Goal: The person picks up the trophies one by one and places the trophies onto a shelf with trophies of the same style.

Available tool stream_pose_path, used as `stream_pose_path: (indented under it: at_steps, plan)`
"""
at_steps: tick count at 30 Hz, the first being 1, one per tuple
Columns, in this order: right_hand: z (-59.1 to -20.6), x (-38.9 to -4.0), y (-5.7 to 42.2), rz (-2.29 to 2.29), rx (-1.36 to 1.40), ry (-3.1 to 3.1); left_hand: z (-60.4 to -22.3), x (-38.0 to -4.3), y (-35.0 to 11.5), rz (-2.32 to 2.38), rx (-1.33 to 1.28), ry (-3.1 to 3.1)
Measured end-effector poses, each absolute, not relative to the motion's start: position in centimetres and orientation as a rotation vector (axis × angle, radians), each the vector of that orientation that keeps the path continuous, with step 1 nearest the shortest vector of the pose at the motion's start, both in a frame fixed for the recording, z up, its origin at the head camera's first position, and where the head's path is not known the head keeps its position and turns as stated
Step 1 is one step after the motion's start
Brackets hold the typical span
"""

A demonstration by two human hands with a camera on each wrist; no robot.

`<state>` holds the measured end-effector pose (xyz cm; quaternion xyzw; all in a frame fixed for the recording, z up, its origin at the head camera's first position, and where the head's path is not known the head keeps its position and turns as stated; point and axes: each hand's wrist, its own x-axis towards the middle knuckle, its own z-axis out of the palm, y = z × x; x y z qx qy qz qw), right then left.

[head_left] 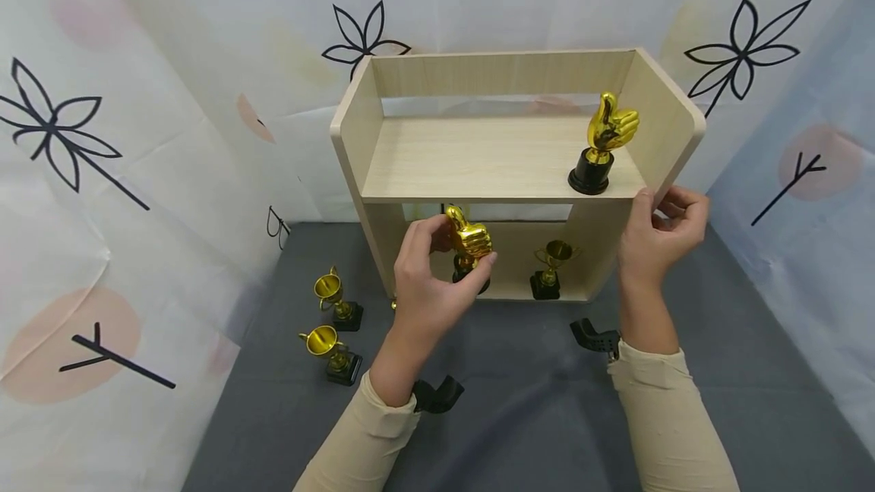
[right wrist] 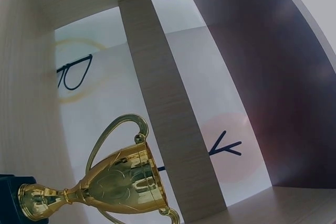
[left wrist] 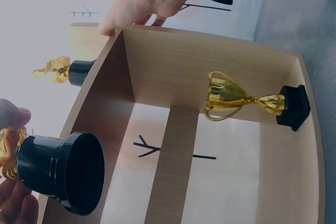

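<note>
My left hand (head_left: pixel 437 287) holds a gold thumbs-up trophy (head_left: pixel 473 241) by its gold part, fingers on one side and thumb on the other. It is in front of the two-tier wooden shelf (head_left: pixel 472 162); the left wrist view shows its black base (left wrist: pixel 52 169) hanging free. My right hand (head_left: pixel 659 241) grips the shelf's right side panel, thumb at the front edge. Another thumbs-up trophy (head_left: pixel 604 135) stands at the right of the upper tier. Down in the lower tier, toward the right, stands a gold cup trophy (head_left: pixel 547 279). The right hand is outside the right wrist view.
Two gold cup trophies, one farther back (head_left: pixel 331 293) and one nearer (head_left: pixel 325 343), stand on the grey cloth (head_left: pixel 519 408) left of the shelf. A gold bit shows beside the left hand, mostly hidden. Patterned white fabric (head_left: pixel 205 29) hangs behind and at the sides.
</note>
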<state>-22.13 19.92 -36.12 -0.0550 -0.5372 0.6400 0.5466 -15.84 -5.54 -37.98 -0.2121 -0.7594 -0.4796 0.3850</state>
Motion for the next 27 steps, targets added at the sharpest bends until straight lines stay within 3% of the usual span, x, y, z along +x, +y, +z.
stream_pose_path:
  at_steps: [27]
  plan:
    - [-35.9, -21.7, 19.7, 1.508, -0.147, -1.298, -35.1, -16.4, -4.9, -1.224, -0.581, -1.898]
